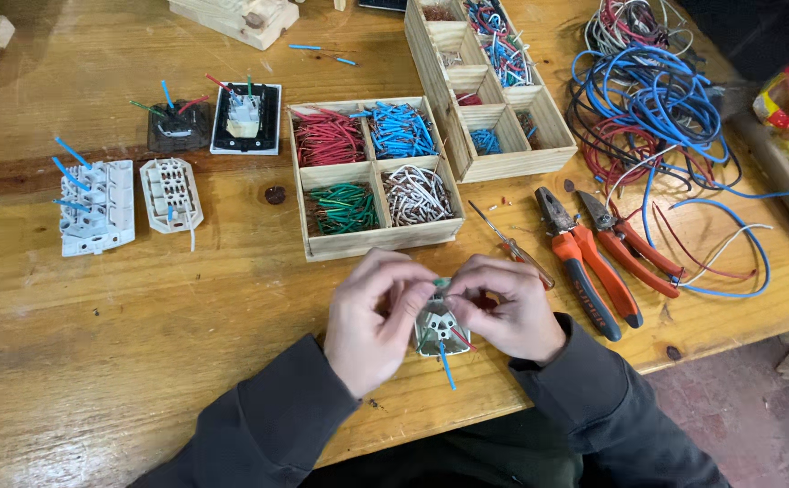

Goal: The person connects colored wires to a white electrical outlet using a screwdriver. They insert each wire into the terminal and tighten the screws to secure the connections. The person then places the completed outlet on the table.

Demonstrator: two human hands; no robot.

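Wooden workbench (141, 298) fills my head camera view, scuffed and warm-toned, and right at the near edge I've got both hands closed in on one small thing: a white switch module (437, 327), held just above the bench between them. My left hand (372, 316) pinches it from the left side, fingers curled over the top, clenched on the body; my right hand (507, 307) comes in from the right, fingertips pressed at the upper edge where a bit of green wire (441, 283) pokes out. Both grips look tight on the module, though exactly which finger holds the green piece I can't tell. The module sits dead centre between the hands, neither nearer, its back facing up at me, and a blue wire (446, 365) hangs from it with its long axis running down toward my body. Just beyond the knuckles sits a four-compartment wooden tray (373, 242) with red, blue, green and white wire cuttings sorted apart. Right of that lie a slim screwdriver (508, 244), then orange-handled pliers (584, 262) and cutters (634, 248), side by side. Farther right sprawls a tangle of blue and red cable (657, 108). Over to the left, well apart, rest other white switch backs (96, 208) with blue wires already in.
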